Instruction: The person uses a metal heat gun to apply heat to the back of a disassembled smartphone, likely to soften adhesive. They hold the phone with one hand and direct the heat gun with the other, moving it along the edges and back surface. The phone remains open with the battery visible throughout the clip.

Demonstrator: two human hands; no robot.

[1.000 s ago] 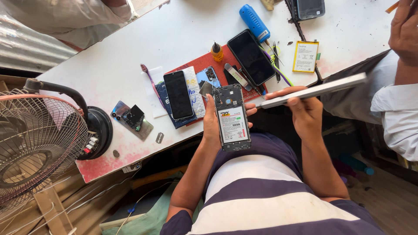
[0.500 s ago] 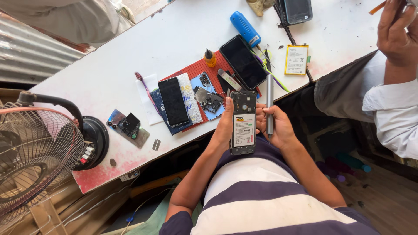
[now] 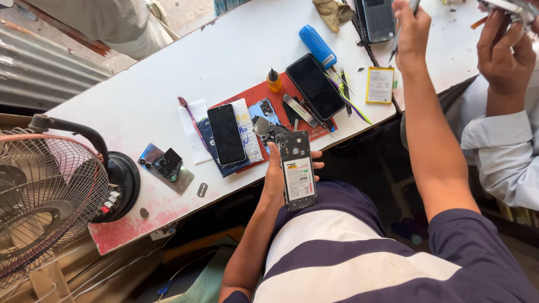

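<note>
Opened smartphone (image 3: pixel 297 170), back cover off and battery showing, rests in the left hand (image 3: pixel 276 178), fingers wrapped around it, just off the white counter (image 3: pixel 168 84) edge above the lap. Half a second ago both hands met at the phone; now the right hand (image 3: pixel 411 25) has lifted far up over the counter, pinching thin tweezers (image 3: pixel 402 26).

1. The table (image 3: pixel 168 73) is white, stained pink-red at its near edge.
2. The mat (image 3: pixel 255 96) is red.
3. The screwdriver handle (image 3: pixel 318 46) is blue.
4. The small bottle (image 3: pixel 273 82) is orange with a black tip.
5. The opened phone (image 3: pixel 297 170) is black with a white battery.
6. The shirt (image 3: pixel 348 252) is navy with broad white stripes.
7. The fan base (image 3: pixel 120 185) is black.
</note>
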